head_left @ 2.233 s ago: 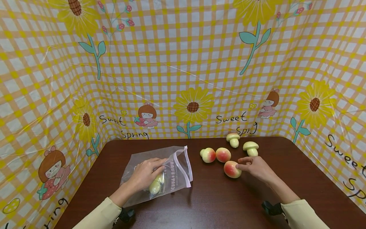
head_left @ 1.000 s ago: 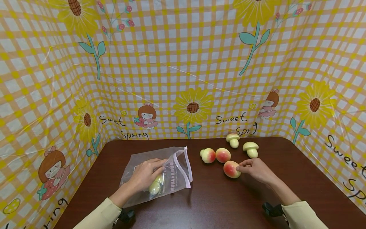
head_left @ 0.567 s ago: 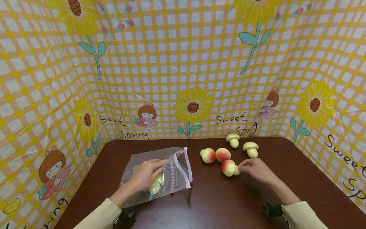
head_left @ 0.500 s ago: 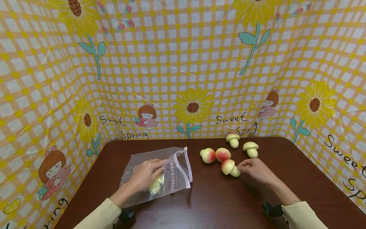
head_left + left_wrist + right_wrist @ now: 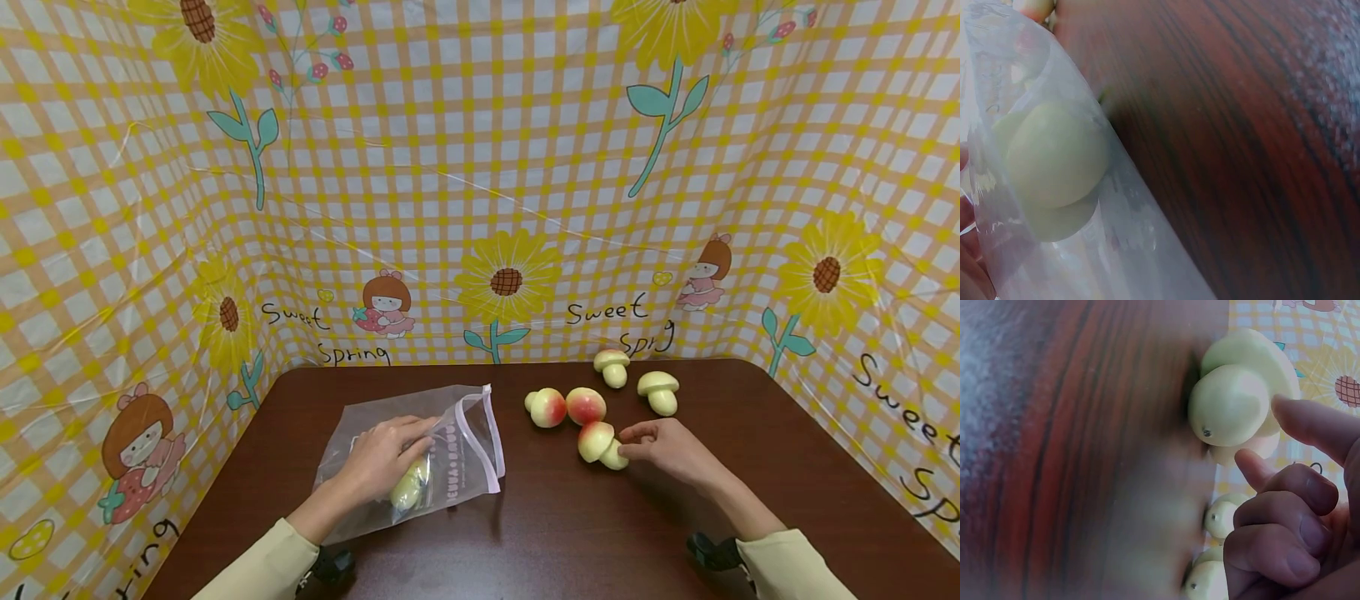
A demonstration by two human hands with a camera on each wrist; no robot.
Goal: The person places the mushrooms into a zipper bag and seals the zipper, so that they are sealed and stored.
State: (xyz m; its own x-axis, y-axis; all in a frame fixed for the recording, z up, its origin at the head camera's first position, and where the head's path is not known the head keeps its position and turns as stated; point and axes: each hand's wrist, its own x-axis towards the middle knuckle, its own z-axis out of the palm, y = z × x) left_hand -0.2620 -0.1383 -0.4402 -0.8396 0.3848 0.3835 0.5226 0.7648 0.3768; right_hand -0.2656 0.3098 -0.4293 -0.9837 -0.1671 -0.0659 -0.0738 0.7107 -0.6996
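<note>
In the head view my left hand grips a clear zip bag with a pale mushroom inside. The left wrist view shows this mushroom through the plastic, with curled fingers at the left edge. A red-and-cream toy mushroom lies on its side, stem toward my right hand. In the right wrist view the thumb is right at the stem, the index finger stands apart from it, and the other fingers are bent.
Two red-capped mushrooms lie just behind, one cap facing me and the other to its left. Two paler mushrooms, one at the table's back edge and one, stand farther right. Patterned cloth encloses the brown table.
The mushroom by my right hand has turned, its red cap swinging left and its stem coming into view. My right thumb and index finger have spread apart. My left hand stays put.
</note>
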